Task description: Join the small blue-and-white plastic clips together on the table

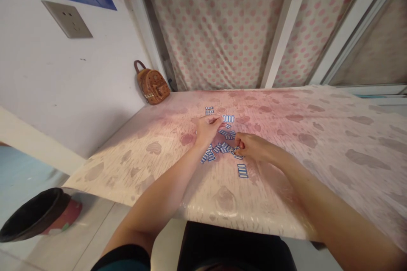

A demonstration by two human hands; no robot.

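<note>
Many small white rectangular pieces with blue borders lie on the patterned tablecloth, perhaps cards or labels. A loose pile [223, 148] of them spreads between my hands. My left hand [206, 128] is closed, thumb and fingers together, at the left end of a short row [229, 119] of these pieces. Whatever it pinches is hidden. My right hand [249, 145] is closed too, fingers curled down at the pile's right edge; I cannot make out anything in it. Beyond my left hand sits a neat block [209, 111] of pieces. Nearer me is a short stack-like column [242, 171].
The tablecloth [318, 148] covers a wide table. A small brown backpack [154, 86] stands at the far left corner by the wall. A dark-rimmed bin [65, 216] is on the floor at left. Dotted curtains [222, 25] hang behind the table.
</note>
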